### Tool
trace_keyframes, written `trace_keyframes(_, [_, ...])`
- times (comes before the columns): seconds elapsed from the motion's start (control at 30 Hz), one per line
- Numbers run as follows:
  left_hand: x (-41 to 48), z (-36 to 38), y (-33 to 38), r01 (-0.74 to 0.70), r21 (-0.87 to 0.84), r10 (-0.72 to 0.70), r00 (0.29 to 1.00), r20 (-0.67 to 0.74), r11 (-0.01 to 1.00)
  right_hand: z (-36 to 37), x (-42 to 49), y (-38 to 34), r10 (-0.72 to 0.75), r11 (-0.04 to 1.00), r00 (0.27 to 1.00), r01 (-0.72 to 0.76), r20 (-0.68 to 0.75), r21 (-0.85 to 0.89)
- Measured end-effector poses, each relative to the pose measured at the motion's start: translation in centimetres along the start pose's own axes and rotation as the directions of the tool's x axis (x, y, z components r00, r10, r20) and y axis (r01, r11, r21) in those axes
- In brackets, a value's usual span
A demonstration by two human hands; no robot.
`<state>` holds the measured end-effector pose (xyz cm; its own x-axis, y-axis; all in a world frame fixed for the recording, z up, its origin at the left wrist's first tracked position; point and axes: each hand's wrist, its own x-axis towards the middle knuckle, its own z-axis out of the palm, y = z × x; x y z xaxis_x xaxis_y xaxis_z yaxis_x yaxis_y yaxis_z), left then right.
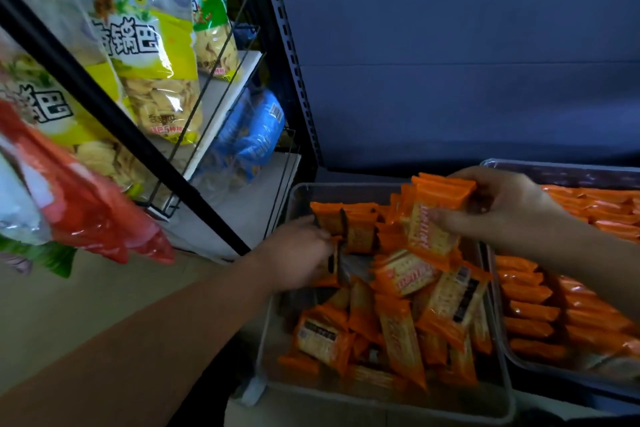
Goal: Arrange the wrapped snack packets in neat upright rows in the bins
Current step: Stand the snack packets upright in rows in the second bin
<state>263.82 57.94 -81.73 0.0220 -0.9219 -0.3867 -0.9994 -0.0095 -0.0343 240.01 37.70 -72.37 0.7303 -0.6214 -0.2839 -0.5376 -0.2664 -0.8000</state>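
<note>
A clear plastic bin (277, 322) holds a loose heap of orange cracker packets (401, 326). At its back left, two packets (346, 222) stand upright. My left hand (298, 253) reaches into the bin's left side and its fingers curl round packets there. My right hand (502, 204) hovers over the bin's back right and grips a stack of orange packets (436, 215), thumb on the front face. A second clear bin (512, 354) on the right holds orange packets (561, 308) laid in neat rows.
Left of the bins, a black wire rack (221, 97) carries large bags of yellow chips (156, 80) and a blue bag (249, 135). A red bag (90, 204) hangs close to the camera. A dark blue back panel (450, 62) rises behind the bins.
</note>
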Motion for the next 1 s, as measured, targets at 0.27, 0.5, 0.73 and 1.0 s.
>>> trace_keyframes(0.27, [5.0, 1.0, -0.4, 0.064, 0.065, -0.082, 0.943, 0.321, 0.996, -0.4, -0.3, 0.9, 0.041, 0.982, 0.999, -0.042, 0.008, 0.183])
trace_keyframes(0.5, [5.9, 1.3, 0.2, 0.135, 0.055, -0.146, 0.926, 0.347, 0.989, -0.1, 0.2, 0.9, 0.085, 0.968, 0.996, -0.089, 0.025, 0.234])
trace_keyframes(0.73, [5.1, -0.5, -0.9, 0.125, 0.148, -0.134, 0.990, 0.049, 0.981, 0.3, 0.0, 0.4, 0.054, 0.963, 0.998, -0.061, 0.032, 0.264])
trace_keyframes(1.0, [4.1, -0.2, -2.9, 0.291, 0.225, -0.217, 0.927, -0.304, 0.930, 1.0, -0.1, -0.3, 0.025, 0.957, 0.998, -0.041, 0.059, 0.287])
